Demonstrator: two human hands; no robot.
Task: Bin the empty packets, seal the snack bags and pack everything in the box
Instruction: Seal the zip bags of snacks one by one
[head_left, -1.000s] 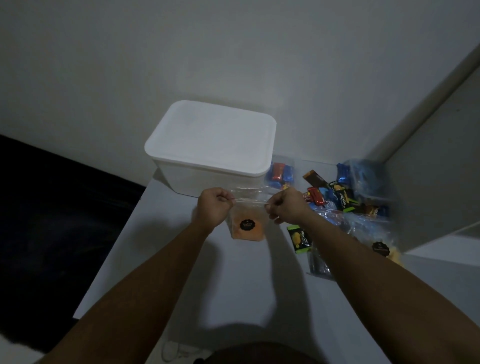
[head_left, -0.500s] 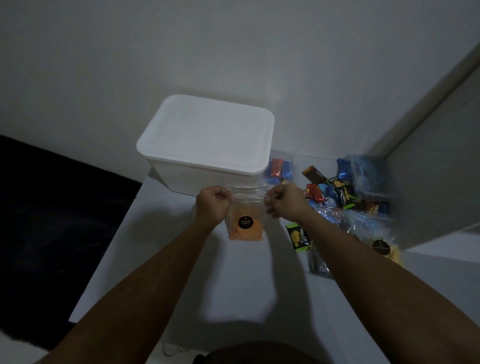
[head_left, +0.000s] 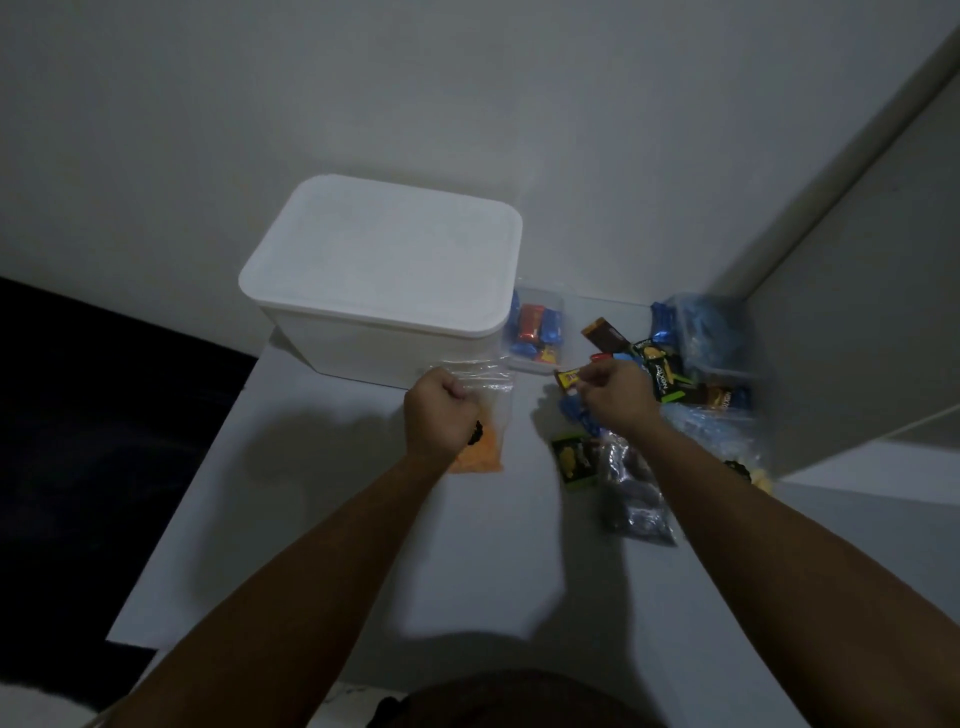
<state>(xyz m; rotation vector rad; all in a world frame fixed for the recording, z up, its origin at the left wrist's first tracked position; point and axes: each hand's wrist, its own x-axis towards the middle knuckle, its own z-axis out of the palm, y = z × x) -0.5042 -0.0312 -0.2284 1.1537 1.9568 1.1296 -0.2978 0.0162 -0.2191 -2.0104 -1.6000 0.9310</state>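
Observation:
My left hand (head_left: 441, 413) grips the top left corner of a clear zip bag of orange snacks (head_left: 485, 447), which hangs just in front of the white lidded box (head_left: 384, 270). My right hand (head_left: 615, 400) is off the bag, to its right. Its fingers are curled over the pile of snack packets (head_left: 670, 374), and its fingertips are beside a small yellow-brown packet (head_left: 569, 378). I see nothing held in it. A green packet (head_left: 574, 460) and a clear bag with dark contents (head_left: 636, 493) lie below that hand.
A small clear tray of wrapped sweets (head_left: 537, 332) stands to the right of the box. A blue plastic bag (head_left: 709, 327) fills the back right corner against a grey side panel (head_left: 857, 312). The white table (head_left: 311, 519) ends at a dark drop on the left.
My right hand has let go of the bag's top and moved right over the packets. The bag now hangs from my left hand alone.

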